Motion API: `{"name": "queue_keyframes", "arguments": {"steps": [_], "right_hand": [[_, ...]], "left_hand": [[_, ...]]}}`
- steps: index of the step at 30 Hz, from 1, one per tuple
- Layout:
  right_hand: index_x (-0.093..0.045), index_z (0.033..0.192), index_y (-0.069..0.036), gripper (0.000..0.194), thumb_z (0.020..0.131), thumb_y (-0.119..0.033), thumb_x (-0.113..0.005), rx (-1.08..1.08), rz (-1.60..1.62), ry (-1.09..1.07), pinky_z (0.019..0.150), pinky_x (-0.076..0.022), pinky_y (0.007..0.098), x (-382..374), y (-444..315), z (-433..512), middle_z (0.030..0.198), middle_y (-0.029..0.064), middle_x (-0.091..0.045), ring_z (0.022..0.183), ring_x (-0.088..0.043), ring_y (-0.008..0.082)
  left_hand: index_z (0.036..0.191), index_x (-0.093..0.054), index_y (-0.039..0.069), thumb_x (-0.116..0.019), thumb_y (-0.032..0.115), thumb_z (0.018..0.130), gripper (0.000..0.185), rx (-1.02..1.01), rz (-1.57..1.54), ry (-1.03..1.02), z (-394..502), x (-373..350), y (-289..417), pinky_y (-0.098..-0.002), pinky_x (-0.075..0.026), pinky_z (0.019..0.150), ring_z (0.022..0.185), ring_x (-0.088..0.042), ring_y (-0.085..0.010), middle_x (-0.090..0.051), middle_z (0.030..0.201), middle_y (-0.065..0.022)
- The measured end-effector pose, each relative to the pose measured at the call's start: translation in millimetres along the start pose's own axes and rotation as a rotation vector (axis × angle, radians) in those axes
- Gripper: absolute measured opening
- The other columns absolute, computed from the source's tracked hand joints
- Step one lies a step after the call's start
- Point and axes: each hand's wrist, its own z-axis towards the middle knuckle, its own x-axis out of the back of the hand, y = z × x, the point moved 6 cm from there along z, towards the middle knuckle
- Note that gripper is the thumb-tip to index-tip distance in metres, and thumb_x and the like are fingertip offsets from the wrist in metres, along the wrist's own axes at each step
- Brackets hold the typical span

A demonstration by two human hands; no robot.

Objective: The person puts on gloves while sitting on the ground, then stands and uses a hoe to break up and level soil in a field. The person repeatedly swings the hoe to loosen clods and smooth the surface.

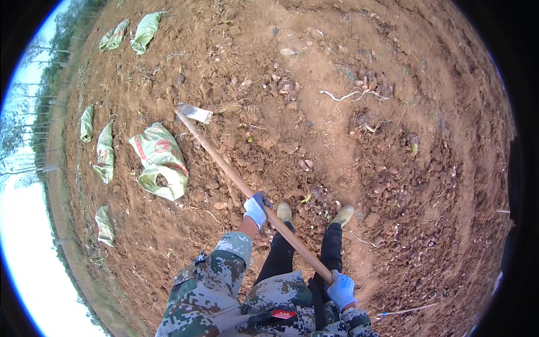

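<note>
A hoe with a long wooden handle [223, 163] slants across the view in front of my body. My left hand [256, 209], in a light blue and dark glove, grips the handle around its middle. Close to the handle's near end, my right hand [341, 290] is shut on it in a similar glove. The flat metal hoe blade [196, 113] is at the far end, upper left, over the loose brown soil [269, 160]; whether it touches the ground I cannot tell.
A pale green woven sack [162, 145] with an open mouth lies left of the handle. Several more sacks [105, 151] are scattered farther left. Clumps of roots or tubers [366, 82] lie on the soil. My shoes [343, 215] stand below the handle. A thin stick [406, 310] rests at lower right.
</note>
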Motion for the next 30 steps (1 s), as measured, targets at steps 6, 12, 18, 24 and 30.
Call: {"name": "queue_keyframes", "arguments": {"steps": [6, 12, 18, 24, 30], "right_hand": [[-0.066, 0.100, -0.011, 0.020, 0.087, -0.027, -0.068, 0.117, 0.041, 0.100, 0.073, -0.0544, 0.0532, 33, 9, 134, 0.084, 0.0205, -0.072, 0.081, -0.070, 0.0431], [-0.063, 0.098, -0.007, 0.025, 0.085, -0.028, -0.072, -0.150, -0.117, -0.004, 0.073, -0.0547, 0.0531, 41, 81, 85, 0.083, 0.0216, -0.071, 0.081, -0.069, 0.0446], [-0.057, 0.097, -0.007, 0.024, 0.085, -0.022, -0.072, 0.061, -0.028, 0.065, 0.070, -0.0560, 0.0517, 23, 24, -2, 0.081, 0.0191, -0.070, 0.075, -0.071, 0.0420], [-0.065, 0.096, -0.009, 0.022, 0.079, -0.019, -0.075, -0.194, -0.168, 0.084, 0.071, -0.0549, 0.0495, 52, 98, -119, 0.085, 0.0157, -0.070, 0.079, -0.071, 0.0388], [-0.070, 0.101, -0.013, 0.029, 0.074, -0.022, -0.078, -0.144, -0.184, 0.245, 0.073, -0.0540, 0.0481, 11, 103, -134, 0.089, 0.0130, -0.068, 0.082, -0.069, 0.0357]], "left_hand": [[0.082, -0.052, 0.012, -0.057, 0.011, 0.092, 0.011, -0.191, -0.106, 0.086, 77, -60, 44, -0.0381, -0.044, 0.047, 0.049, -0.047, -0.0196, -0.046, 0.059, -0.0033], [0.086, -0.057, 0.009, -0.057, 0.015, 0.093, 0.009, 0.069, -0.013, 0.127, 92, -103, -92, -0.0418, -0.047, 0.049, 0.051, -0.050, -0.0229, -0.051, 0.062, -0.0051], [0.087, -0.056, 0.010, -0.054, 0.012, 0.094, 0.007, 0.001, 0.042, -0.107, 48, -50, -56, -0.0393, -0.046, 0.049, 0.049, -0.045, -0.0180, -0.046, 0.061, -0.0009], [0.090, -0.056, 0.011, -0.058, 0.012, 0.095, 0.006, 0.257, -0.165, -0.045, -108, -38, -155, -0.0409, -0.047, 0.052, 0.052, -0.048, -0.0190, -0.044, 0.065, -0.0006], [0.075, -0.046, 0.013, -0.061, 0.014, 0.094, 0.024, 0.220, -0.133, -0.101, -137, -15, -110, -0.0379, -0.047, 0.057, 0.058, -0.050, -0.0205, -0.043, 0.064, -0.0016]]}}
